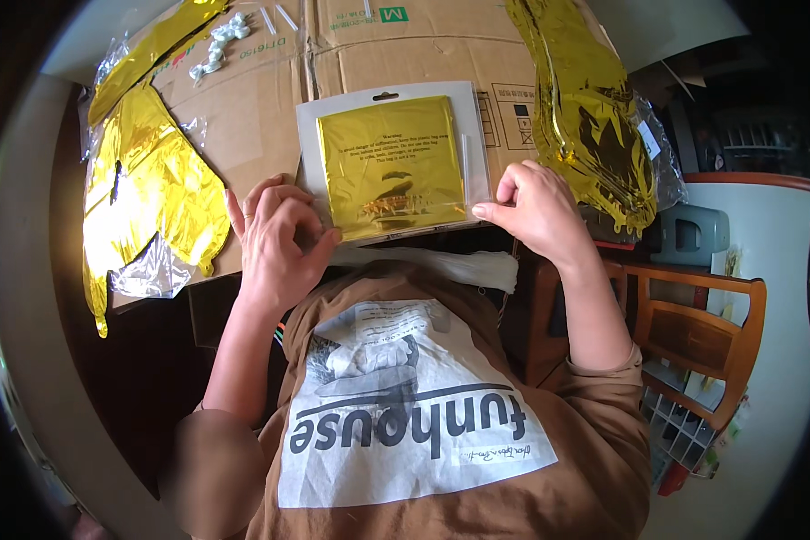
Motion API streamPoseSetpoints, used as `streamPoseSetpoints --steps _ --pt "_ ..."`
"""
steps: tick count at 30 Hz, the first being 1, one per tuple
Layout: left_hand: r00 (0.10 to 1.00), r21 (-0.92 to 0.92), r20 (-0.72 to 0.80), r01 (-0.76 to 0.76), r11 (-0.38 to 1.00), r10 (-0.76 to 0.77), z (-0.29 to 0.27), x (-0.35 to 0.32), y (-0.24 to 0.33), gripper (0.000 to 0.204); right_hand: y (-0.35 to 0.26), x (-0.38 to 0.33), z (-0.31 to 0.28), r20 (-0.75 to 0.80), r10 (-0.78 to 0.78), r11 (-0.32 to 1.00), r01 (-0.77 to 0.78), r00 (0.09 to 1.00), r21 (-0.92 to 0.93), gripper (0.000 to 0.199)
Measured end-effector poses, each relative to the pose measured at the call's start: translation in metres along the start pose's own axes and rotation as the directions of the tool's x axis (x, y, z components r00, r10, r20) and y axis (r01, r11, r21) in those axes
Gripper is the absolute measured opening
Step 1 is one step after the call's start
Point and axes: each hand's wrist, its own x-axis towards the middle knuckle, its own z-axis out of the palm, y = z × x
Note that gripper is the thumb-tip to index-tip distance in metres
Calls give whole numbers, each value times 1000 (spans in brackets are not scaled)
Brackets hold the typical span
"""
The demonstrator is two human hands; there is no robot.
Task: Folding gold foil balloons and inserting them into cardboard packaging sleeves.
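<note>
A flat clear packet with a folded gold foil balloon inside and a white header lies on brown cardboard in front of me. My left hand pinches the packet's lower left corner. At the lower right corner my right hand pinches the packet's edge with fingertips. Both hands grip the same packet near the cardboard's front edge.
Loose gold foil balloons lie at the left and upper right. Small white plastic bits and straws sit at the back. A wooden chair stands to my right, with a grey plastic object behind it.
</note>
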Motion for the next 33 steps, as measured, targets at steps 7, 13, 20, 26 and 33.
streamPoseSetpoints --steps 7,13,20,26,33 --pt "981 183 -189 -12 983 47 -1 -12 16 71 -2 -15 3 -193 6 998 7 981 63 49" --pt "923 61 53 -383 922 380 26 -11 68 83 -50 -44 58 -296 -426 902 379 855 -206 79" --pt "933 335 50 -351 874 355 51 -8 31 60 -21 -37 89 -174 -358 915 307 917 -264 92" --pt "952 352 -82 -248 902 294 52 -24 13 49 -13 -44 87 -240 -269 953 221 933 -209 93" --pt "846 271 -275 -388 881 457 49 -41 -6 36 17 -79 54 -481 -142 929 284 865 237 61"
